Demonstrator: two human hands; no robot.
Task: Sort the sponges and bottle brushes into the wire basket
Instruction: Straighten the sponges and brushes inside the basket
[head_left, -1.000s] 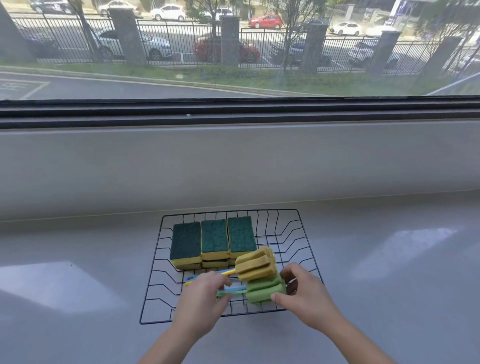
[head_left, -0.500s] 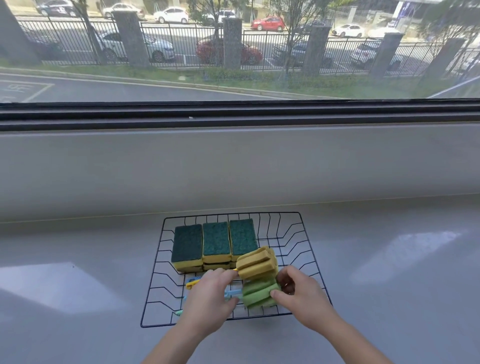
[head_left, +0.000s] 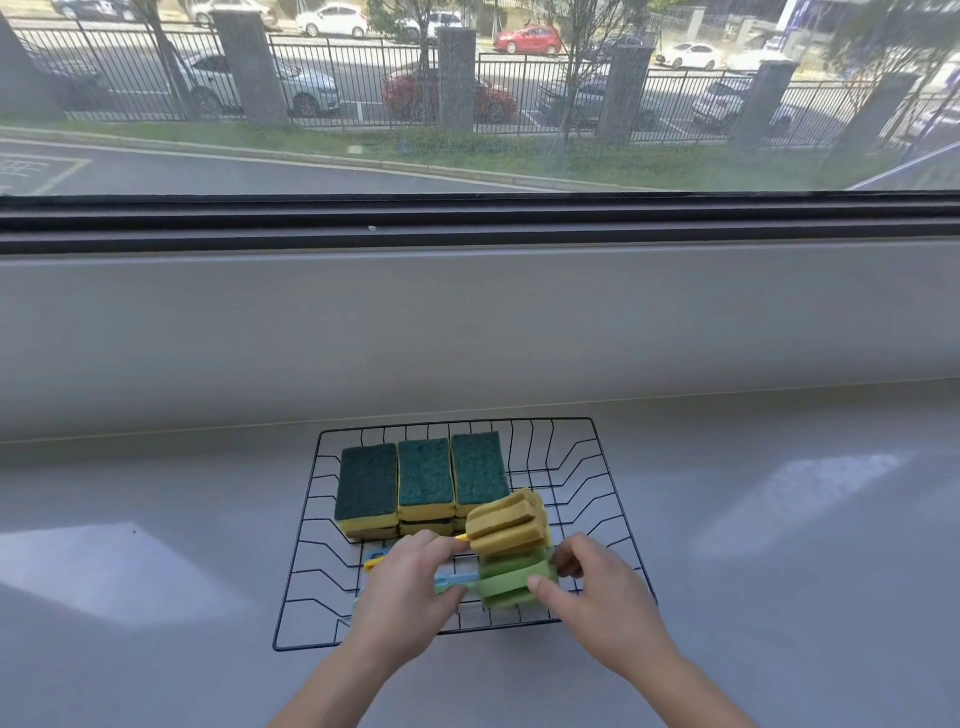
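A black wire basket (head_left: 613, 499) sits on the grey counter. Three green-topped yellow sponges (head_left: 423, 480) stand side by side at its back left, with more sponges stacked under them. In the front half lie two bottle brushes, one with a yellow foam head (head_left: 506, 525) and one with a green foam head (head_left: 511, 582). My left hand (head_left: 410, 597) is closed over their thin handles. My right hand (head_left: 597, 592) pinches the right end of the green head. Part of the handles is hidden under my left hand.
The grey counter (head_left: 779, 545) spreads wide on both sides of the basket. A low grey wall and a window sill (head_left: 467, 228) rise behind it, with a street and parked cars beyond the glass.
Both brushes have shifted slightly back and left within the basket. My left hand has slid right along the handles toward the foam heads; my right hand stays on the green head.
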